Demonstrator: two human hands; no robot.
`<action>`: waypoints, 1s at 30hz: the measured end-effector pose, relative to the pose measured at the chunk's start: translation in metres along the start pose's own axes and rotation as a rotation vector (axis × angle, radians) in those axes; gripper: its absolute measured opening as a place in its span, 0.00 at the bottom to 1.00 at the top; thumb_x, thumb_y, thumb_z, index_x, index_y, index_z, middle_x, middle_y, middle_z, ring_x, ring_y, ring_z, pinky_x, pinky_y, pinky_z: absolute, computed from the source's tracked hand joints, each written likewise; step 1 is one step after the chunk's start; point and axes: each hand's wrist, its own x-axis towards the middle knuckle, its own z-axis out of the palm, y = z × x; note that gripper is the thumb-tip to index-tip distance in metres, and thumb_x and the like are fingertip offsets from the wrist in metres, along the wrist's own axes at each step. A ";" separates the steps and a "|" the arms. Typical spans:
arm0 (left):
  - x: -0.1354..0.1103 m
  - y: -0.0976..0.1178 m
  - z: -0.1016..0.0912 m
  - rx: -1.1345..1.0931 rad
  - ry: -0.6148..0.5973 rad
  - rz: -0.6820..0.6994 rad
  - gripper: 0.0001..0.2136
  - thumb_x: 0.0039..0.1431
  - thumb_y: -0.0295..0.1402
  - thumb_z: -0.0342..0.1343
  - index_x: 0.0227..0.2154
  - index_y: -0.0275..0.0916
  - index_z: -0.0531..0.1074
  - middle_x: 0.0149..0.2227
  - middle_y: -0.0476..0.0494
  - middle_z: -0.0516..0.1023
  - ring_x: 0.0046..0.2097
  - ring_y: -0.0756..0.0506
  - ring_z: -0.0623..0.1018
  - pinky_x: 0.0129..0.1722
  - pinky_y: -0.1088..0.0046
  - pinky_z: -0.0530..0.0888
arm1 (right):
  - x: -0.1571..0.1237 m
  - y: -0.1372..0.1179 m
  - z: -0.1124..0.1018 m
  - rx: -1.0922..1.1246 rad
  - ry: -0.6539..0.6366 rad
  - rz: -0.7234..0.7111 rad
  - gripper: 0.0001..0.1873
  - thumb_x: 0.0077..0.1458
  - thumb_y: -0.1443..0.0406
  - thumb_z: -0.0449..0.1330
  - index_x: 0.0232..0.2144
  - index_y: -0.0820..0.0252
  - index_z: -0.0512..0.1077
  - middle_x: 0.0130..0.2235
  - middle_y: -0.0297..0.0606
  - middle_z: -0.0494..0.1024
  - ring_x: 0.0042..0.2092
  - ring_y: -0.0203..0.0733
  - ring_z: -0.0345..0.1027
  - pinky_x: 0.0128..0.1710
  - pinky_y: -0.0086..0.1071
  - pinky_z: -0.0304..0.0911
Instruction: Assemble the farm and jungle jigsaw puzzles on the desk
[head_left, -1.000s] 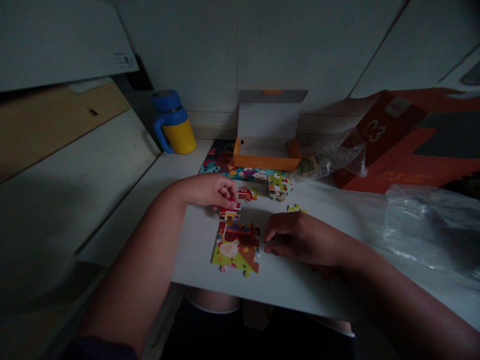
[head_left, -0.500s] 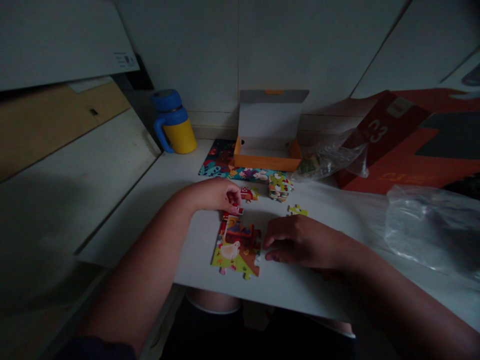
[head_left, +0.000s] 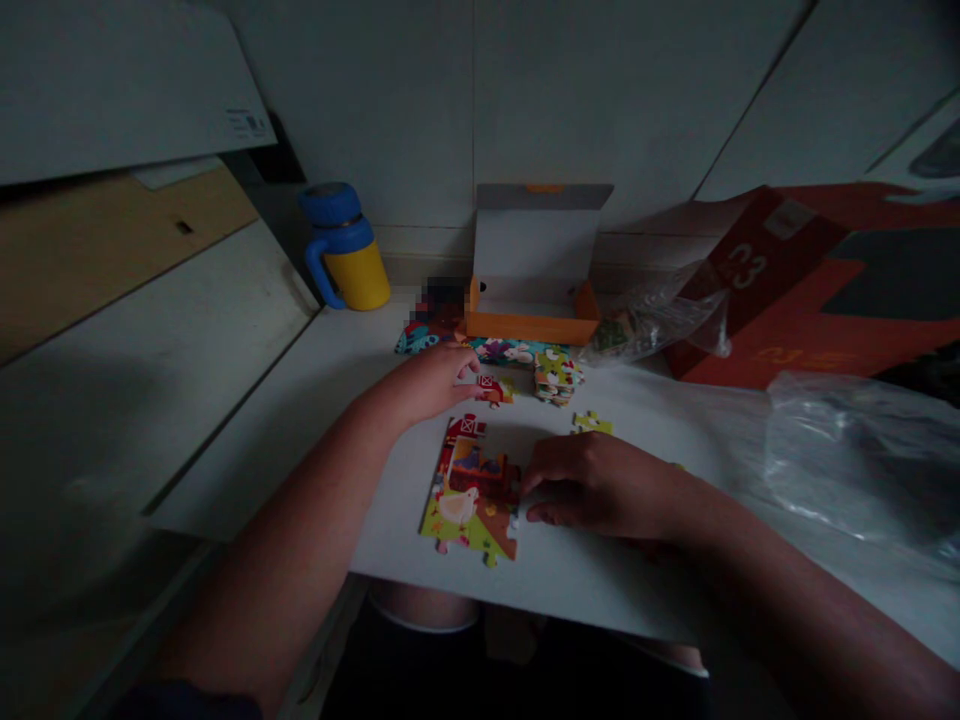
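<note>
Two hands at work on the white tabletop (head_left: 660,585), and your right hand (head_left: 600,487) has its curled fingers right against the assembled jigsaw puzzle (head_left: 469,490), grip unclear, while your left hand (head_left: 427,385) sits just beside a loose barn piece (head_left: 495,390), hold unclear, with a stack of loose pieces (head_left: 556,377) and an orange box (head_left: 534,325) beyond!

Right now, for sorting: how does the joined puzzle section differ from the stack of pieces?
The joined puzzle section lies flat, the stack of pieces piled; the section is wider and meets the right hand, the stack touches no hand. Both are brightly printed.
</note>
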 end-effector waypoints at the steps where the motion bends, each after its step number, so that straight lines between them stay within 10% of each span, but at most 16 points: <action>1: 0.000 -0.001 0.002 0.007 0.014 0.004 0.14 0.64 0.36 0.66 0.49 0.36 0.78 0.49 0.38 0.78 0.41 0.44 0.76 0.42 0.68 0.70 | 0.000 0.000 0.000 -0.001 -0.002 0.003 0.13 0.66 0.60 0.67 0.52 0.47 0.81 0.48 0.34 0.84 0.46 0.41 0.79 0.47 0.35 0.69; 30: 0.007 -0.008 0.004 -0.014 -0.162 0.006 0.04 0.66 0.31 0.59 0.35 0.39 0.77 0.35 0.45 0.80 0.36 0.46 0.75 0.37 0.71 0.66 | 0.001 0.006 -0.004 -0.206 0.176 0.170 0.10 0.70 0.62 0.60 0.44 0.53 0.83 0.41 0.38 0.86 0.37 0.42 0.78 0.38 0.34 0.69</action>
